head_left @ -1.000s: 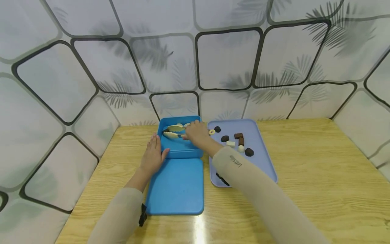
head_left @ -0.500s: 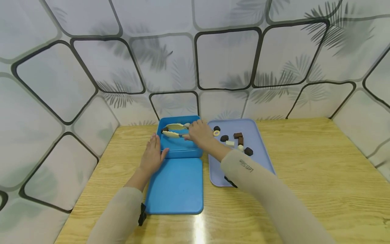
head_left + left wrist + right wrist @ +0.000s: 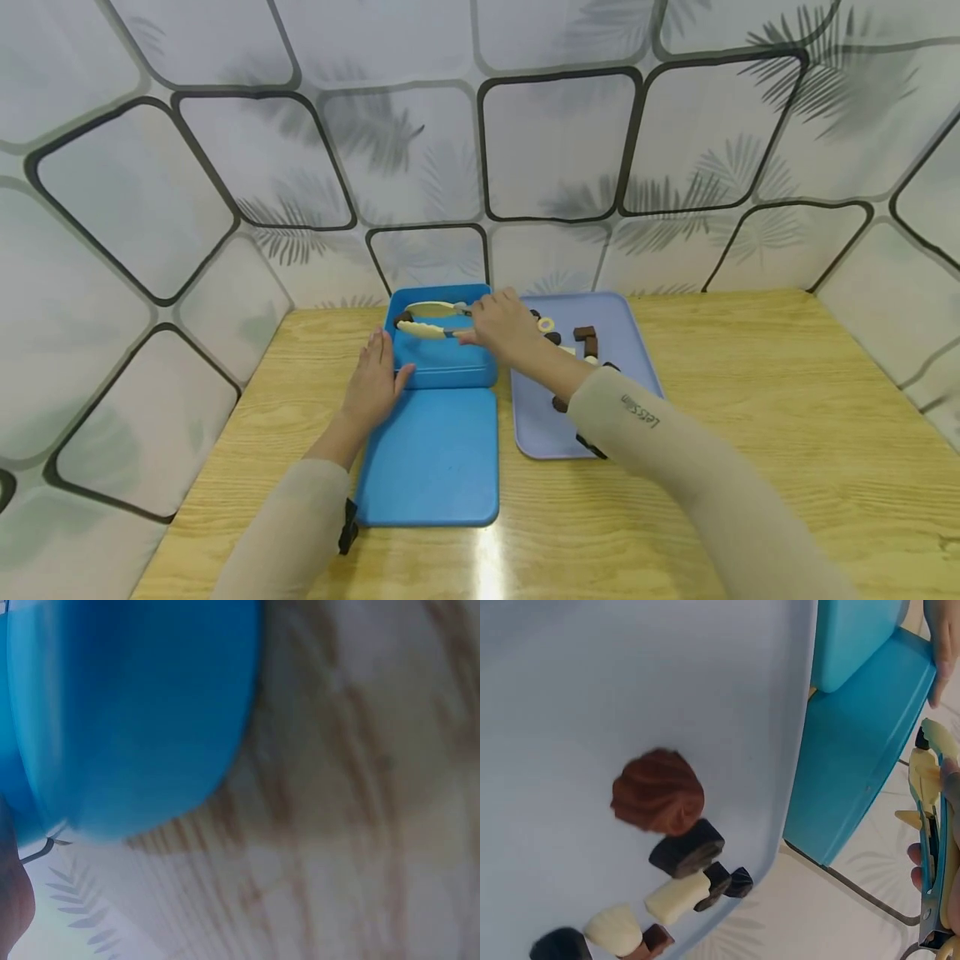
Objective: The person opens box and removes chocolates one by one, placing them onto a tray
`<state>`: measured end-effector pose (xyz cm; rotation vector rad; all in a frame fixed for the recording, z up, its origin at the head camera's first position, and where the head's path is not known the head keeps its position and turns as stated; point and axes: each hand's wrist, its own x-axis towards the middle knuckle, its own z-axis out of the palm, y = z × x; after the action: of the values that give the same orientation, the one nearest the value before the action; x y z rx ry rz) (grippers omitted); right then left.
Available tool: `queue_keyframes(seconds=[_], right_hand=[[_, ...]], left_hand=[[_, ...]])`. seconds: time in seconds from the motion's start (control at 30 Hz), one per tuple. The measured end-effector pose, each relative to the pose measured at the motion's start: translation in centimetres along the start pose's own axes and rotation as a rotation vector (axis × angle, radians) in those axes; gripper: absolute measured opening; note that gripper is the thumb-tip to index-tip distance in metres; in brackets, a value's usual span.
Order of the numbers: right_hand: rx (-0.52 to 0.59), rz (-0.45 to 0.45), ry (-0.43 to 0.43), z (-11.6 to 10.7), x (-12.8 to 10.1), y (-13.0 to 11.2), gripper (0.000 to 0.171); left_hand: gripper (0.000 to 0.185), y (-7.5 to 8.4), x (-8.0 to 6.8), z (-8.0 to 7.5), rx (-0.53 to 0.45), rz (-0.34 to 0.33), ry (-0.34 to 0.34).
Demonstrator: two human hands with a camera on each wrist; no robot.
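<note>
The right hand (image 3: 504,327) grips cream-coloured plastic tongs (image 3: 431,321), whose 2 tips stay slightly apart over the open blue rectangular box (image 3: 442,367) at frame centre. Over the last second that hand has drifted right, covering more sweets on the lilac tray (image 3: 637,350). The left hand (image 3: 372,385) remains flat, fingers straight, against the box's left wall.

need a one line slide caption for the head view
Right hand holds tongs over the blue box; left hand steadies it beside a tray of chocolates.
</note>
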<state>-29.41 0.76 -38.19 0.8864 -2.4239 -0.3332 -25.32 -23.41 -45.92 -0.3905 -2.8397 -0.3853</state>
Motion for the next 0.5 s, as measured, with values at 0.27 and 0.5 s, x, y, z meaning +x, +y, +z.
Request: queue_keyframes(seconds=[0.27,0.5], right_hand=[[0.011,-0.052,0.094,-1.2,-1.4,1.3,0.057],[0.051,-0.067,0.134,-2.0,-3.1,2.4,0.055]], left_hand=[[0.069,-0.1,0.1,0.1,-0.013,0.008,-0.003],[0.069,-0.1,0.0,-0.1,-0.011,0.022,0.014]])
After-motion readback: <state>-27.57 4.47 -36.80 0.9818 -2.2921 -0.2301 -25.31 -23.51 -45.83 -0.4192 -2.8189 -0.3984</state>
